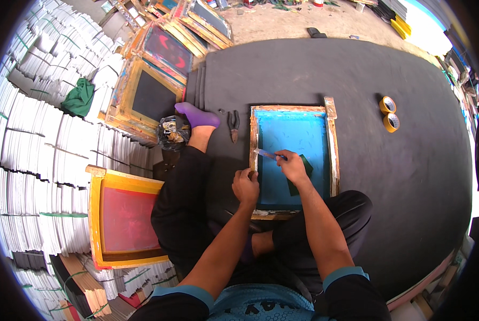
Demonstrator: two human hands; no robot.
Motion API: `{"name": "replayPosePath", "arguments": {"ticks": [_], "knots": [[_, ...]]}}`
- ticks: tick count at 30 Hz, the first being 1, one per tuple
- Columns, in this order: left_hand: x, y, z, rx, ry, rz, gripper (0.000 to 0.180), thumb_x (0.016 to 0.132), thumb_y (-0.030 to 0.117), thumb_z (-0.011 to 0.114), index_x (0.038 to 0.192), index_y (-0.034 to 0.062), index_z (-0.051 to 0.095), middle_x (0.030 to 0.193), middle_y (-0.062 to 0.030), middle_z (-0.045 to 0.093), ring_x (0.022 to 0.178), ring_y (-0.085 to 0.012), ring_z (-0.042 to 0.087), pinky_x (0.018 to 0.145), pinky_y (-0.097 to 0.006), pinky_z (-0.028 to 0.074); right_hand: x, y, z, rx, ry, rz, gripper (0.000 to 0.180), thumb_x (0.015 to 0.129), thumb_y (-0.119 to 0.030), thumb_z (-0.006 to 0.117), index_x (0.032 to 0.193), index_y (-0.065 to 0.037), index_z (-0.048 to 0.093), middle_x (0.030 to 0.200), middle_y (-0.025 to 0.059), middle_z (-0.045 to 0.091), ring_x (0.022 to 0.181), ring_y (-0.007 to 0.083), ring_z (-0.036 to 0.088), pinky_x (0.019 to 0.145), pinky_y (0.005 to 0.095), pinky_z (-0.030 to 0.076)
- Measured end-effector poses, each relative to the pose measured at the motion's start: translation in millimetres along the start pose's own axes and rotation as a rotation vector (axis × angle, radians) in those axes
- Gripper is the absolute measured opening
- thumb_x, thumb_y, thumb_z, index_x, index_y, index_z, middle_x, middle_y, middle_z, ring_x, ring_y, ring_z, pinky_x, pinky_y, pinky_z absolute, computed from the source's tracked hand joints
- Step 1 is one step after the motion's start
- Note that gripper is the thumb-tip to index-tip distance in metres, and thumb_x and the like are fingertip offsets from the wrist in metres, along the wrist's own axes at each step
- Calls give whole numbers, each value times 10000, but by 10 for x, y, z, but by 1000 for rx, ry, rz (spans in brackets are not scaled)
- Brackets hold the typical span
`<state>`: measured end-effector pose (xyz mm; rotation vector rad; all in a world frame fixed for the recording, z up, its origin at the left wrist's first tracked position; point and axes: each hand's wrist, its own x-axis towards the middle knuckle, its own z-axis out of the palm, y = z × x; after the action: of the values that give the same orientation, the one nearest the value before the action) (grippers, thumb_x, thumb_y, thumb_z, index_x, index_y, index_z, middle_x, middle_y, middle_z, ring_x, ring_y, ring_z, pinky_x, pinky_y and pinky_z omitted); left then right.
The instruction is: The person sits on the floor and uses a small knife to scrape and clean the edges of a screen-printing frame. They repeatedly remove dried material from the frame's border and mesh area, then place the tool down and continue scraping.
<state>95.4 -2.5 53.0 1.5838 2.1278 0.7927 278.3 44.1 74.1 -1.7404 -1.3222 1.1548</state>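
A framed screen [290, 134] is lying on the mat [405, 187], the left hand [245, 186] resting at its left rail [254, 128] and the right hand [293, 167] holding a knife [268, 154] over that rail, farther off. Pliers [233, 127] are lying left of the screen; two tape rolls [387, 111] are sitting well to its right. Left of the person's leg [183, 182], a second frame [127, 216] is sitting near, other frames [153, 93] are standing far, and paper stacks [30, 144] are running left of both

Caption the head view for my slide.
Right fingers hold a slim blue tool at the left side of a wooden frame, left fingers close by.
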Motion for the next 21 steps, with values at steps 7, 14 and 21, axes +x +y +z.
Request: {"name": "replayPosePath", "arguments": {"ticks": [7,14,21], "knots": [[20,42,-27,-84,28,-79,259,827,178,832,1030,57,727,993,-122,681,910,-348,693,815,-463,537,-22,-11,37,-13,-1,6,285,939,-224,668,1173,-84,751,871,168,744,819,321,726,770,414,550],[42,32,-29,-103,9,-83,282,798,161,847,1023,35,733,963,-144,686,918,-357,689,827,-458,528,-13,-4,38,-20,-5,10,279,937,-220,673,1168,-84,753,872,172,746,813,318,725,763,411,550],[127,49,-58,-65,-100,-177,257,838,207,830,1021,58,729,1025,-132,687,968,-363,692,852,-471,537,-5,-9,40,-14,-7,-10,282,936,-217,674,1171,-79,750,875,171,748,832,324,733,772,415,553]]}}
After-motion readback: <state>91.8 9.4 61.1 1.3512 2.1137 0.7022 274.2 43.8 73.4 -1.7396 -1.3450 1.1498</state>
